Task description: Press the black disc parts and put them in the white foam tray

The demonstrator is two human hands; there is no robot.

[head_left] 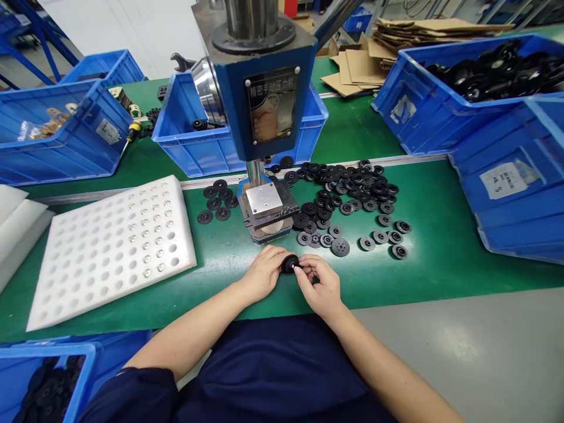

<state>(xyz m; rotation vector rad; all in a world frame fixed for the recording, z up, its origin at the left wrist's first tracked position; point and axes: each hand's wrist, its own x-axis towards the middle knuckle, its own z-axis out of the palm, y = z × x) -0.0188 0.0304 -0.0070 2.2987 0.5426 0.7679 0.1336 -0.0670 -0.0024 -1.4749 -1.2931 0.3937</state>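
My left hand (263, 273) is closed around a small black round wheel (289, 264), held just above the green table near its front edge. My right hand (321, 283) pinches at the wheel's right face, where a small pale part shows between the fingertips. Both hands sit right in front of the blue hand press (263, 106) and its metal block (264, 201). A spread of several black wheels (348, 194) lies to the right of the press. A few more black wheels (217, 202) lie to its left.
A white foam tray (110, 247) with small metal pieces in its holes lies at the left. Blue bins stand around: behind the press (194, 141), far left (57, 132), right (511, 188), back right with black parts (440, 100), and bottom left (48, 382). Cardboard (396, 41) is stacked behind.
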